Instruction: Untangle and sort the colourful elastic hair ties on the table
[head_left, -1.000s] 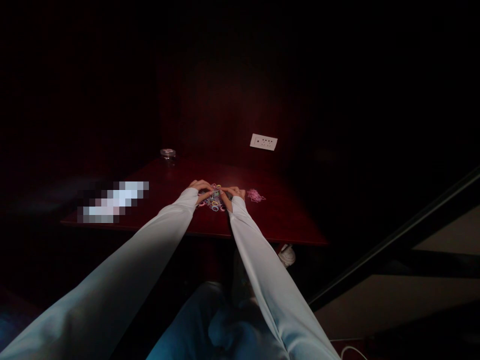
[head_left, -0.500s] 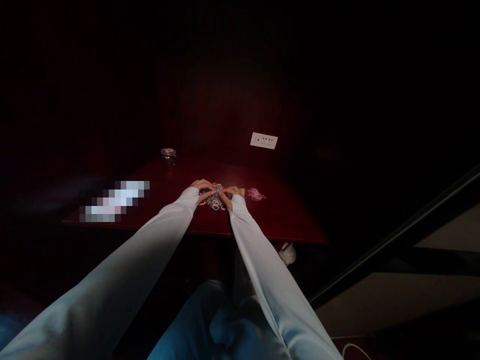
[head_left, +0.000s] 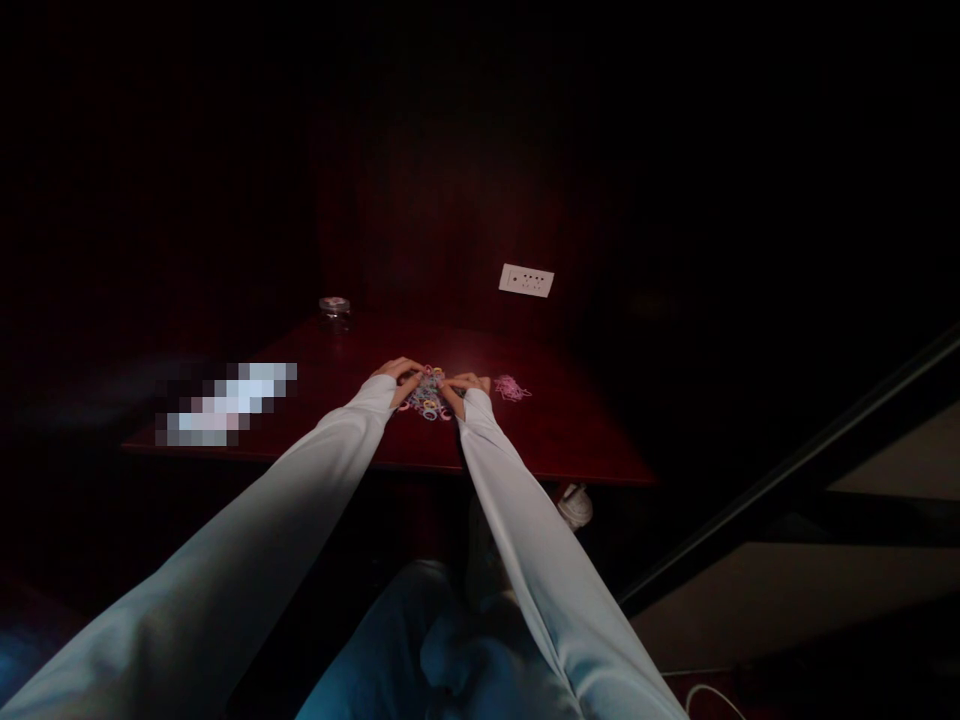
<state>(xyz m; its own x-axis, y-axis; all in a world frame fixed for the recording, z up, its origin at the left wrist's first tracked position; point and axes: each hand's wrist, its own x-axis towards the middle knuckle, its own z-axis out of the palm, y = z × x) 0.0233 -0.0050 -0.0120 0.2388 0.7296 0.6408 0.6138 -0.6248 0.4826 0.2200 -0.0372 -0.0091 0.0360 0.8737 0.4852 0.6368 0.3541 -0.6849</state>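
A pile of small, mixed-colour hair ties (head_left: pixel 430 397) lies on the dark red table (head_left: pixel 360 440) between my hands. My left hand (head_left: pixel 400 369) reaches in from the left, its thumb and forefinger drawn together at the pile's far edge. From the right, my right hand (head_left: pixel 468 383) bends over the same pile with its fingertips pinched. Whatever either pinch holds is too small to make out. Just beyond my right hand sits a separate heap of pink hair ties (head_left: pixel 512 388).
A clear lidded jar (head_left: pixel 334 309) stands at the back left of the table. A blurred-out pale patch (head_left: pixel 240 400) covers something on the left. The wall behind carries a white socket plate (head_left: pixel 526 280). Below the right front edge is a whitish object (head_left: pixel 575 506).
My fingertips, which met over the middle of the pile, are now slightly apart. The left fingertips have shifted a little to the left. The pink heap looks the same.
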